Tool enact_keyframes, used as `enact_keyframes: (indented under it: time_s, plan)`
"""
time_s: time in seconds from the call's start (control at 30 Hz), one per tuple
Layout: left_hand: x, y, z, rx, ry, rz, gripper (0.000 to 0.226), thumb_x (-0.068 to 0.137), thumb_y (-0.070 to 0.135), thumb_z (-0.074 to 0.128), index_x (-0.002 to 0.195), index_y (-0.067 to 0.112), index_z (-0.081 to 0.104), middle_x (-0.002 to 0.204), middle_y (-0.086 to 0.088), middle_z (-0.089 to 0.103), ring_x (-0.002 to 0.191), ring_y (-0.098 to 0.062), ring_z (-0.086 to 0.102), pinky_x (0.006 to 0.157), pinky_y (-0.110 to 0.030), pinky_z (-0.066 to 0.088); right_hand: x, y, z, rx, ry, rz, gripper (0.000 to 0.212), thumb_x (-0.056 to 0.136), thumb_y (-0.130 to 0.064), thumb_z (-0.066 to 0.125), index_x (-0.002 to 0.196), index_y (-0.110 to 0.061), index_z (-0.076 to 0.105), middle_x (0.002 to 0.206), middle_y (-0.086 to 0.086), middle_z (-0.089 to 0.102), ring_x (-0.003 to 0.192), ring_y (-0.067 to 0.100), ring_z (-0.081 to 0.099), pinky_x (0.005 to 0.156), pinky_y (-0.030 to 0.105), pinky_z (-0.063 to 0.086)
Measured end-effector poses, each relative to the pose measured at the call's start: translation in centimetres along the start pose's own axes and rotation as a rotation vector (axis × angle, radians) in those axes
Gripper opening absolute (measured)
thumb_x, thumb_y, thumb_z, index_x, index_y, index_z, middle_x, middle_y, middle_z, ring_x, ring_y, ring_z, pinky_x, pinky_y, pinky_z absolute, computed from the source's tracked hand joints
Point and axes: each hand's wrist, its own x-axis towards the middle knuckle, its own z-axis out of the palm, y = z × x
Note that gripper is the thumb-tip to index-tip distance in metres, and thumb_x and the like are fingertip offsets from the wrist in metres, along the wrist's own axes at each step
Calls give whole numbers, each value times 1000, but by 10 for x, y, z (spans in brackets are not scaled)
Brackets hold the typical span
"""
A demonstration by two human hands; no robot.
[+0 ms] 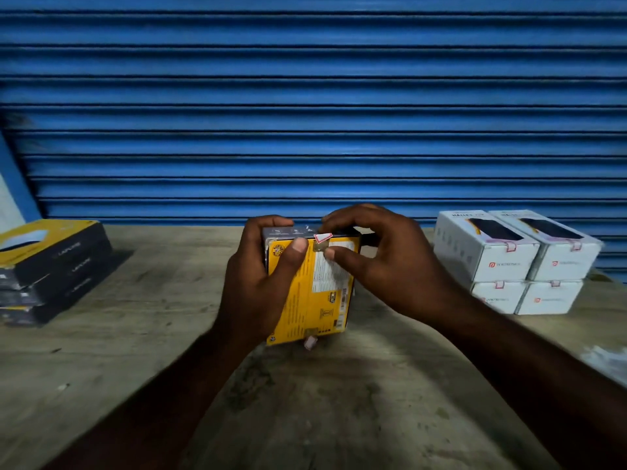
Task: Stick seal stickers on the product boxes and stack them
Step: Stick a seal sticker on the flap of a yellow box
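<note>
A yellow and black product box (314, 300) stands tilted at the middle of the wooden table (305, 401). My left hand (261, 279) grips its left side, thumb lying on the yellow face. My right hand (369, 259) curls over the box's top right corner, and its thumb and fingers pinch a small white seal sticker with red edging (321, 237) at the top edge. A second sticker (310, 341) shows at the box's bottom edge.
A stack of black and yellow boxes (51, 266) lies at the left. At the right, white boxes (515, 259) with red seals are stacked two high. Behind the table is a blue roller shutter (305, 113). Something pale (607, 361) lies at the right edge.
</note>
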Motion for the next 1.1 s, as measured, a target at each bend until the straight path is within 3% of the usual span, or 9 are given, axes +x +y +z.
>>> enact_keyframes:
  time_s: [0.23,0.53,0.83,0.97,1.1]
  plan:
    - [-2,1,-3,81,48,130,27,85,50,56,108,38,48,94,16,67,75,0,67,67,-13,50,2,-2,-1,126,-18,37,21,76,-10,81,90,-23,71,107,-11,70,108,7,65,93,42,54]
    - [-1,2,-1,68,46,133,26,86,49,53,109,38,47,95,36,66,82,8,67,63,-5,47,4,2,-8,165,-15,46,18,78,-15,81,86,-24,68,104,-8,72,106,10,67,90,44,57]
    - [0,5,-2,18,15,83,29,85,52,51,108,35,50,92,29,68,80,3,68,63,-10,51,3,-8,-15,-103,-7,-133,15,86,-26,74,99,-18,74,96,-8,72,95,7,66,78,36,57]
    - [2,7,-1,-37,9,28,31,82,55,51,106,35,52,92,28,68,79,1,69,64,-16,55,1,-7,-14,-301,60,-334,19,92,-27,68,107,-17,72,100,-5,72,94,8,65,80,34,53]
    - [2,7,-1,-72,-4,-3,30,83,56,51,105,35,54,92,22,69,79,-2,69,66,-18,56,-1,-4,-12,-409,84,-450,19,94,-23,62,106,-14,73,103,-1,73,99,17,67,88,41,51]
